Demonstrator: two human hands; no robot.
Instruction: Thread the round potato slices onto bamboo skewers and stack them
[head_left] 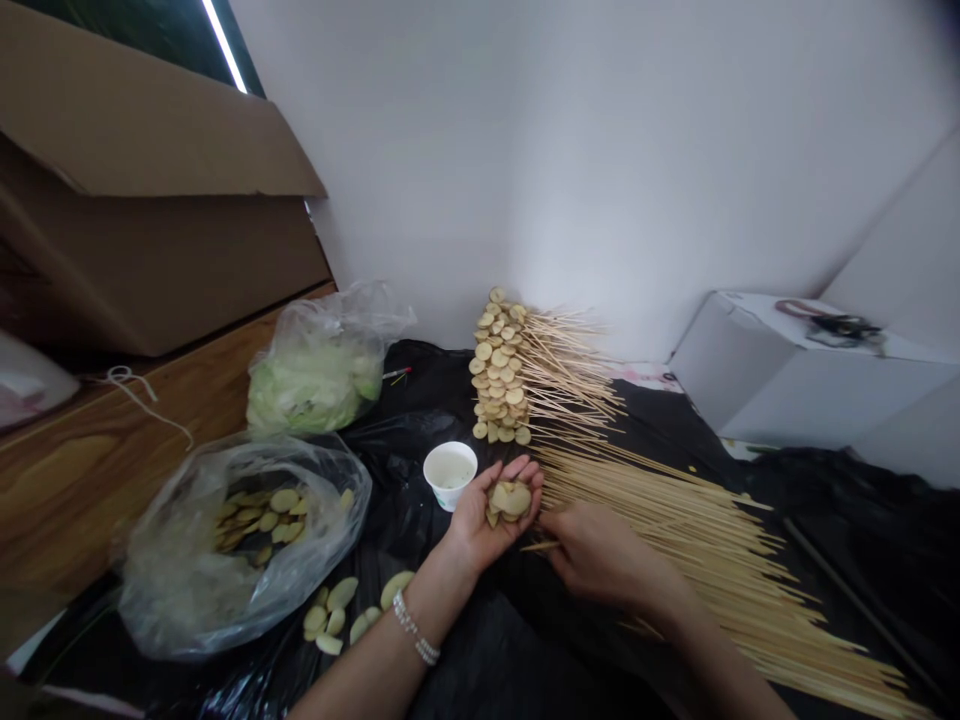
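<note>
Nearest to the camera, a few loose potato slices (337,612) lie on the black plastic sheet (480,650), at the left of the left forearm. Behind them stands an open clear bag of slices (247,535).

In the middle, the left hand (491,515) is held palm up, the fingers half curled around a small stack of slices (510,500). It cups them rather than pinches them. The right hand (600,555) is just beside it, on the right, with the fingers closed on a thin bamboo skewer (541,546). The skewer's long axis lies about left to right, and its visible end points left, toward the stack in the palm. How much of it is hidden inside the hand I cannot tell.

The slices look thin, light and probably a little wet, so they may slip and may split if pushed off the centre; it seems best to hold them by the flat faces. The skewer is stiff but slim, and I think it bends if held far from the tip.

Just beyond the left hand stands a white paper cup (450,473). At the right, the heap of bare skewers (720,560) spreads out. Farther, near the wall, lies the pile of finished skewers (502,375), and at the far left a bag of green leaves (315,385).
</note>
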